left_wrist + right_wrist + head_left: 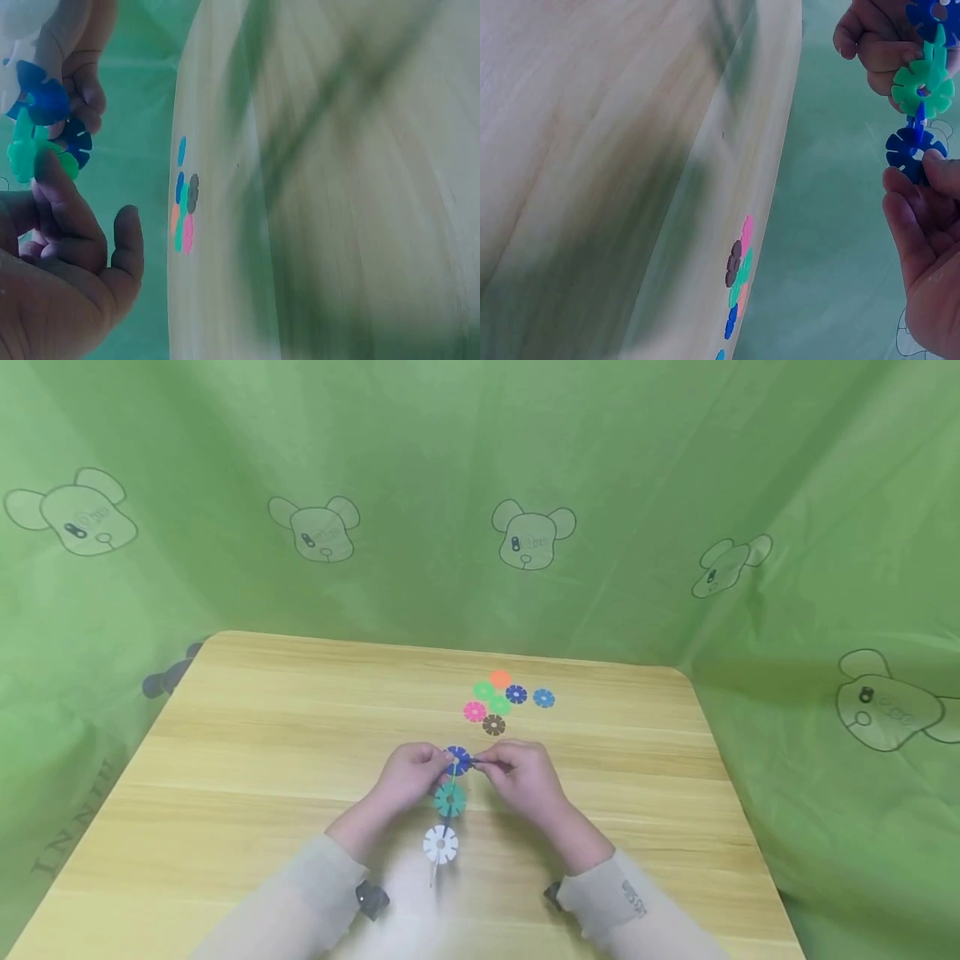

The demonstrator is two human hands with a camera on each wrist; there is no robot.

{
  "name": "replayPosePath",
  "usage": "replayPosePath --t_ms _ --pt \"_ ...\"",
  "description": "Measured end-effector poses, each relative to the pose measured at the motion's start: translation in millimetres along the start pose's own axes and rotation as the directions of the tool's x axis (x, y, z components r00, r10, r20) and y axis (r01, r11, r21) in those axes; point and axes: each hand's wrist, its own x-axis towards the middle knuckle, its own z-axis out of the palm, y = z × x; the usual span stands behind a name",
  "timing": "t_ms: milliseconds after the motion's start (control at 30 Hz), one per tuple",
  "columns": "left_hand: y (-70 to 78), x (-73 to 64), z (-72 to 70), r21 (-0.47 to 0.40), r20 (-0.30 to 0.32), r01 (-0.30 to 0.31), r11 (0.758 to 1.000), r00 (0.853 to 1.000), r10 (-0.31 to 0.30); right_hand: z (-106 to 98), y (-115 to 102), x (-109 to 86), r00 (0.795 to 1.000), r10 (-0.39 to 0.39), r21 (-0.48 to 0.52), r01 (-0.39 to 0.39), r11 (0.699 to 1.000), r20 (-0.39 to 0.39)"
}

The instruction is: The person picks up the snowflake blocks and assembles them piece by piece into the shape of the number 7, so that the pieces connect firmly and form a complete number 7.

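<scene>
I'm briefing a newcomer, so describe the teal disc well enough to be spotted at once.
Over the wooden table, the left hand and right hand hold a chain of notched discs. In the head view, the teal disc faces the camera between the blue disc above and the white disc below. Its teal colour sets it apart from both.

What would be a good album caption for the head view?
Left grip and right grip hold a colourful disc chain above a table, with seven loose discs lying beyond.
</scene>
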Motion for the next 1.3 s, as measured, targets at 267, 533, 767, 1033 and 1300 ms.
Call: replayPosePath --t_ms 267,533,767,1033,1300 --pt "1.0 -1.5 -2.0 -0.013 0.021 0.002 1.0 1.0 -0.002 -1 1 -0.4 0.999 -0.039 0.003 0.039 0.999 0.003" --pt "5.9 3.2 -4.3 -0.017 -0.023 -0.038 0.999 0.999 0.038 0 -4 3.2 0.998 -0.066 -0.013 0.065 0.998 -0.02" --pt "6.4 2.7 -5.8 -0.044 -0.034 -0.016 0.999 0.999 0.015 0 -1 4.7 1.0 -0.02 -0.013 0.02 1.0 0.0" --pt "6.2 1.6 -9.1 -0.05 -0.059 0.022 0.998 0.998 -0.025 -11 17 13.3 0.994 0.11 -0.05 -0.111 0.993 -0.014" --pt "6.5 1.6 -10.6 -0.044 -0.054 0.03 0.999 0.998 -0.033 -22 23 30.5 0.985 0.164 -0.139 -0.169 0.976 -0.05"
